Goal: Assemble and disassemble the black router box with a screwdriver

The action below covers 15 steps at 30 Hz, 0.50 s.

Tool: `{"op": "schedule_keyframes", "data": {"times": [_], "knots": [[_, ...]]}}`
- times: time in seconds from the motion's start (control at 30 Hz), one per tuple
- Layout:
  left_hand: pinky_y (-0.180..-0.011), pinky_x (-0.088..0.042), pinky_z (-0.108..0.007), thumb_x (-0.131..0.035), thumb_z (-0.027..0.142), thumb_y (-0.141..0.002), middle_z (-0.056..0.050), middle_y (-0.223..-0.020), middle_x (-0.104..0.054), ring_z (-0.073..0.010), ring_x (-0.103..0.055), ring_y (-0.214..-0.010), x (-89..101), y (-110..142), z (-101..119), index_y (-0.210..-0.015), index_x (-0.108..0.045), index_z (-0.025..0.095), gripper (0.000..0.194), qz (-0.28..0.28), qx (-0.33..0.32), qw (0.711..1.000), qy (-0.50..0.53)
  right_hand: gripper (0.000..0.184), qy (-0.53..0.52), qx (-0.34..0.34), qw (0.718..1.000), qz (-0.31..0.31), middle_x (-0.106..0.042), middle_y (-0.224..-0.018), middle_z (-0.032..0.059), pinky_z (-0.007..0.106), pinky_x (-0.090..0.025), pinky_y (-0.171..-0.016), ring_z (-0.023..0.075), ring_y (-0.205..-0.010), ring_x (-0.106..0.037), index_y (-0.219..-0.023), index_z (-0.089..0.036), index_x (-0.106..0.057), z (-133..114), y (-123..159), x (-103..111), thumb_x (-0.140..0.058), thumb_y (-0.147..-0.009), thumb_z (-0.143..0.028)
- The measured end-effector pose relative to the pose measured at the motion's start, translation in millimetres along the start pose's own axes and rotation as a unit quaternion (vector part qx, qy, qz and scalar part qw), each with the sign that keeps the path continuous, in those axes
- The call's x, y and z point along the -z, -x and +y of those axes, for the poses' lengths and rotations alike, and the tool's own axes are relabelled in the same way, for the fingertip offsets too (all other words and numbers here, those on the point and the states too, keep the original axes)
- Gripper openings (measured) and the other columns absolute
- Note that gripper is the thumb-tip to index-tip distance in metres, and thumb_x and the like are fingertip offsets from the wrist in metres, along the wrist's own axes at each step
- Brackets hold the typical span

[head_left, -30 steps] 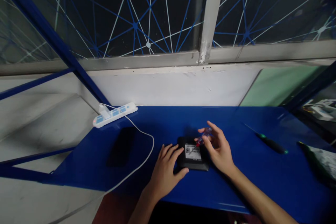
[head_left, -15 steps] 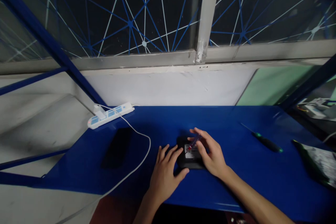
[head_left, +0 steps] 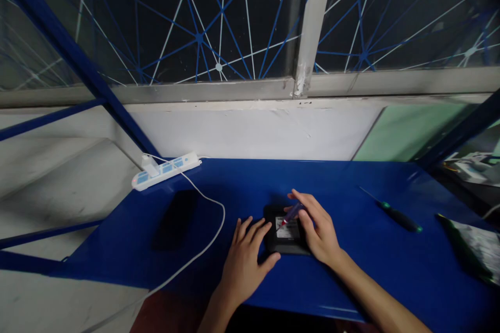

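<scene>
A small black device (head_left: 285,242) with a white label lies on the blue table (head_left: 344,265). My left hand (head_left: 246,263) rests flat against its left edge, fingers spread, thumb along its front. My right hand (head_left: 316,226) grips a small clear-handled screwdriver (head_left: 289,215) with a red collar. Its tip points down onto the label near the device's upper left.
A black phone-like slab (head_left: 175,218) lies to the left. A white power strip (head_left: 166,171) sits at the back left, its white cable (head_left: 211,239) trailing off the front edge. A green-and-black screwdriver (head_left: 394,212) lies at right, a plastic bag (head_left: 474,244) at far right.
My right hand lowered the screwdriver from a raised tilt down onto the device's label. My left hand has stayed at the device's left edge.
</scene>
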<state>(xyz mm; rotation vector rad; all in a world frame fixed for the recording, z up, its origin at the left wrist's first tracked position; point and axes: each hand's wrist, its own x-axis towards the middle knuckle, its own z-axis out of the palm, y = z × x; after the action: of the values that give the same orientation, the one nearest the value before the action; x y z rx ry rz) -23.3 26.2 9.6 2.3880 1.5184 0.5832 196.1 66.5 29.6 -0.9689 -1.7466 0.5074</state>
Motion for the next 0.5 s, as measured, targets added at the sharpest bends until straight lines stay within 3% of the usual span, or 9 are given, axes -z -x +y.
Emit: {"op": "schedule_keyframes", "data": {"times": [0.13, 0.3, 0.37, 0.5], "knots": [[-0.118, -0.029, -0.064, -0.069, 0.036, -0.09, -0.003, -0.145, -0.057, -0.0334, -0.041, -0.142, -0.7, 0.4, -0.6, -0.143, -0.046, 0.031, 0.058, 0.001, 0.001, 1.0, 0.003, 0.045, 0.001, -0.015, 1.0, 0.018, -0.066, -0.121, 0.0099, 0.038, -0.057, -0.086, 0.0186, -0.092, -0.069, -0.146, -0.029, -0.046, 2.9, -0.4, -1.1, -0.046, -0.101, -0.021], [-0.118, -0.029, -0.065, -0.069, 0.035, -0.089, -0.003, -0.144, -0.057, -0.0334, -0.041, -0.142, -1.0, 0.2, -0.9, -0.142, -0.046, 0.03, 0.058, 0.002, 0.002, 1.0, 0.004, 0.026, 0.034, 0.02, 0.998, 0.051, -0.065, -0.096, 0.006, 0.034, -0.056, -0.074, 0.0191, -0.085, -0.065, -0.12, -0.025, -0.063, 5.4, -3.0, -2.2, -0.06, -0.095, -0.022], [-0.119, -0.029, -0.064, -0.069, 0.036, -0.09, -0.003, -0.145, -0.057, -0.0331, -0.041, -0.143, -1.1, 0.7, -1.2, -0.142, -0.046, 0.03, 0.058, 0.001, 0.001, 1.0, 0.003, 0.023, 0.041, 0.024, 0.998, 0.047, -0.065, -0.097, 0.0064, 0.035, -0.055, -0.077, 0.0198, -0.088, -0.064, -0.117, -0.025, -0.064, 4.7, -3.2, -1.3, -0.059, -0.096, -0.023], [-0.119, -0.029, -0.064, -0.069, 0.036, -0.09, -0.003, -0.145, -0.056, -0.0328, -0.04, -0.143, -1.7, 1.6, -2.1, -0.143, -0.044, 0.031, 0.059, 0.002, -0.001, 1.0, 0.005, 0.033, 0.01, 0.007, 1.0, 0.012, -0.065, -0.115, 0.009, 0.039, -0.053, -0.091, 0.0215, -0.103, -0.066, -0.132, -0.027, -0.057, 3.3, -1.7, 0.7, -0.046, -0.101, -0.023]]}}
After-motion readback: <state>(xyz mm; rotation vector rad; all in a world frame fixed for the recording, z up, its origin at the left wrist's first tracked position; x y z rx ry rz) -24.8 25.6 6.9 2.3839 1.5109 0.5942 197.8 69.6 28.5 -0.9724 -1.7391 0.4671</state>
